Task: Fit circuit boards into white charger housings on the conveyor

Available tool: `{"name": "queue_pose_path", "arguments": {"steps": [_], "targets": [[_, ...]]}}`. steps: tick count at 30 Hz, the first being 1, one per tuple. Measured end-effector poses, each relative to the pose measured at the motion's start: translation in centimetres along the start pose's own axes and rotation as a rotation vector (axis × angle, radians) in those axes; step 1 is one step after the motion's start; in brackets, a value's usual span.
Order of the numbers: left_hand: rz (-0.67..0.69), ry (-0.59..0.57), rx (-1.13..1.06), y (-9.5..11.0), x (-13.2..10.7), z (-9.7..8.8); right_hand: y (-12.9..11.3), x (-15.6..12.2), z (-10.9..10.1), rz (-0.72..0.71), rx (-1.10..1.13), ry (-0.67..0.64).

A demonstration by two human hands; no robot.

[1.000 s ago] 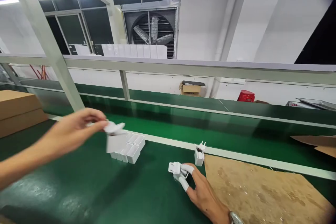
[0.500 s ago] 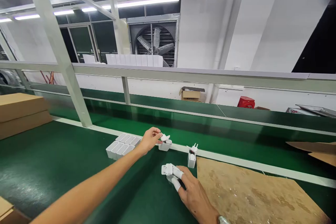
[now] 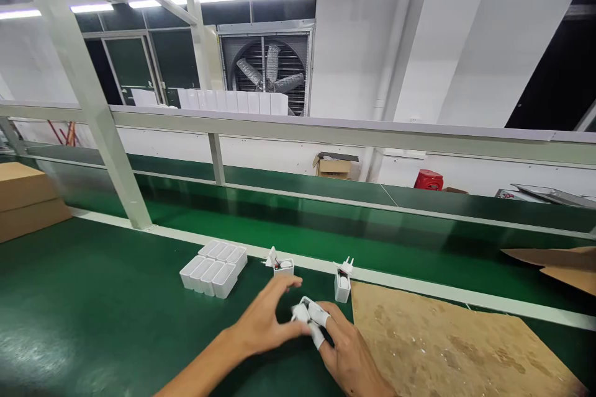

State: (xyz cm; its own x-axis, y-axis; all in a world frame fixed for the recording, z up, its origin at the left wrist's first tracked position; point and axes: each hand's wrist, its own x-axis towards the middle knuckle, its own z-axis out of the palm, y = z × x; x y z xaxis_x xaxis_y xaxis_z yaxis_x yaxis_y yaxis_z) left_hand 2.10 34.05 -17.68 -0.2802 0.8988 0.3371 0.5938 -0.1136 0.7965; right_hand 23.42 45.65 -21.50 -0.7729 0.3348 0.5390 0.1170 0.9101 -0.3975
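Observation:
My right hand, with white covers on its thumb and a finger, grips a small white plug-charger case above the green bench. To its left, my left hand is spread, thumb and fingers apart. Its thumb tip reaches the case; whether it touches I cannot tell. Just behind stands an opened white charger case, its pronged cover hanging off the left side. Another opened case is further right, with a two-pin plug cover tilted on top. Several empty white cases stand in rows at the left.
A stained brown board lies on the bench at the right. Behind a pale edge strip runs a lower green belt. A slanted post and cardboard boxes are at the left.
My left hand has let go of the opened case's plug cover and come back toward my right hand. The cover now hangs left of that case. My right hand has tilted its case.

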Motion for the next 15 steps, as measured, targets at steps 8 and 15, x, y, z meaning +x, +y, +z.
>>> {"name": "queue_pose_path", "arguments": {"steps": [8,15], "targets": [[-0.110,-0.252,-0.142,-3.0,-0.8,2.0,0.7,0.5,0.5,-0.138,-0.042,0.098],[-0.059,-0.113,-0.163,-2.1,-0.4,1.9,1.4,0.6,1.3,-0.185,-0.065,0.110]]}}
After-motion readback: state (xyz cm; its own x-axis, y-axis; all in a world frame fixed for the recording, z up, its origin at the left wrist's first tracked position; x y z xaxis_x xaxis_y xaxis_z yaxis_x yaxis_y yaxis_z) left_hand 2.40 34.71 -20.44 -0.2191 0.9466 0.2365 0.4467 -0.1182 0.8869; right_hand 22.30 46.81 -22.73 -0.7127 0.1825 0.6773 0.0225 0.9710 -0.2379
